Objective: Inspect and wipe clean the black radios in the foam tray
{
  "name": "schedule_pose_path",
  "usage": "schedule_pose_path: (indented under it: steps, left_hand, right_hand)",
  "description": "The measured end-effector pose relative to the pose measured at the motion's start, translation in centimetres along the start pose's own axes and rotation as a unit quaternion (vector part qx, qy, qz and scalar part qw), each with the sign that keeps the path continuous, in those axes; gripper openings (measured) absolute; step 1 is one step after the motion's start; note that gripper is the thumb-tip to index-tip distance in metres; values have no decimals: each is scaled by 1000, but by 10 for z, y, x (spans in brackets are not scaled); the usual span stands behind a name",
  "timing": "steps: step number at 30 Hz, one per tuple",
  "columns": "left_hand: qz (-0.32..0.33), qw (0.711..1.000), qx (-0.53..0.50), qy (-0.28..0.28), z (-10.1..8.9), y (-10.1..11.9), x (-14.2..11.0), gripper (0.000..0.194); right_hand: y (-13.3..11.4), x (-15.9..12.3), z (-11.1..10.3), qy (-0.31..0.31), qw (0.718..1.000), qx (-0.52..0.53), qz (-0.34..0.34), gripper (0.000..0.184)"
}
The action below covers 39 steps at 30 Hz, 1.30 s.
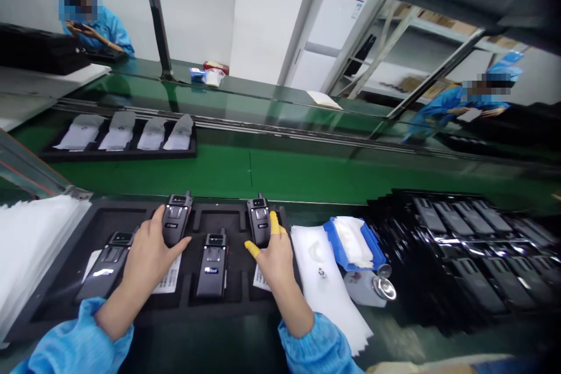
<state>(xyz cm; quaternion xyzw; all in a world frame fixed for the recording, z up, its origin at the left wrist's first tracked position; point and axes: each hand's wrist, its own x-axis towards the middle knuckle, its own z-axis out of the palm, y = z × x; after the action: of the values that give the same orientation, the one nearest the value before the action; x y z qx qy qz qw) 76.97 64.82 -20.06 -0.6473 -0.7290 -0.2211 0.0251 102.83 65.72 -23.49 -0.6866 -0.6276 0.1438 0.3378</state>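
Note:
My left hand (pixel 146 257) has its fingers and thumb around the lower part of a black two-way radio (pixel 176 219) with a short antenna. Yellow finger cots cover some fingertips of my right hand (pixel 277 254), which grips a similar radio (pixel 258 221) between thumb and fingers. Both held radios are above a black foam tray (pixel 188 312), with printed white labels (pixel 169 280) partly hidden beneath the hands. Between the hands, another radio (pixel 211 269) lies in a tray slot. One more radio (pixel 105 266) lies at the left, partly covered by my left hand.
White bags (pixel 326 280) are stacked right of the tray, beside a blue bin (pixel 377 251) and a small metal-topped bottle (pixel 384 288). Stacked trays of black devices (pixel 473 216) stand far right. White sheets (pixel 39 245) are at left. A tray of bagged items (pixel 118 155) lies behind.

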Motion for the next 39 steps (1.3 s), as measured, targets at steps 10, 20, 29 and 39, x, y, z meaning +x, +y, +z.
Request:
schedule_pose_path:
  steps: [10,20,29,39]
  left_hand:
    - [-29,998,-41,-21,0,2,-16,84]
    - [-78,994,-61,-45,-14,3,-9,72]
    - [-28,995,32,-87,-23,12,-9,66]
    - [-56,987,118,-95,-40,21,-56,57]
  right_hand:
    - [9,-8,7,24,998,62,-17,89]
    - [10,0,15,20,994,106,-16,87]
    - [4,7,10,0,998,52,-28,76]
    - [7,6,13,-4,996,81,-28,76]
